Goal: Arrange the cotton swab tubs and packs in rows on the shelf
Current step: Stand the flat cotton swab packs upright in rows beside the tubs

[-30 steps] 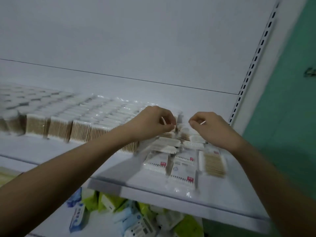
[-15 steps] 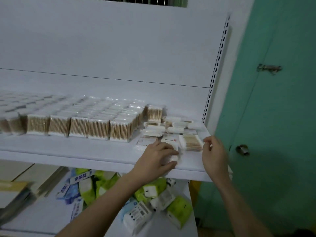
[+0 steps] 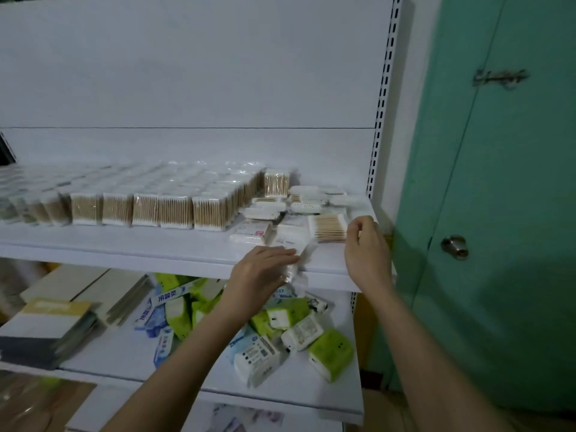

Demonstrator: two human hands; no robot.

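Rows of upright cotton swab packs (image 3: 174, 210) fill the left and middle of the white shelf (image 3: 124, 249). At the right end lies a loose pile of flat packs (image 3: 300, 207), and one flat pack of wooden-stick swabs (image 3: 328, 227) lies nearest the front. My left hand (image 3: 260, 271) is at the shelf's front edge and holds a clear-wrapped swab pack (image 3: 304, 255) that sticks out past my fingers. My right hand (image 3: 366, 244) hovers with curled fingers at the right edge of the wooden-stick pack. Whether it pinches the wrapper is unclear.
A slotted upright post (image 3: 381, 104) bounds the shelf on the right, with a green door (image 3: 498, 198) and its knob (image 3: 455, 247) beyond. The lower shelf carries green and white tissue packs (image 3: 330, 353), toothpaste boxes (image 3: 168, 296) and flat boxes (image 3: 46, 322).
My view pulled back and both hands came forward from the pile to the shelf's front right edge. My left hand has taken hold of a clear pack there.
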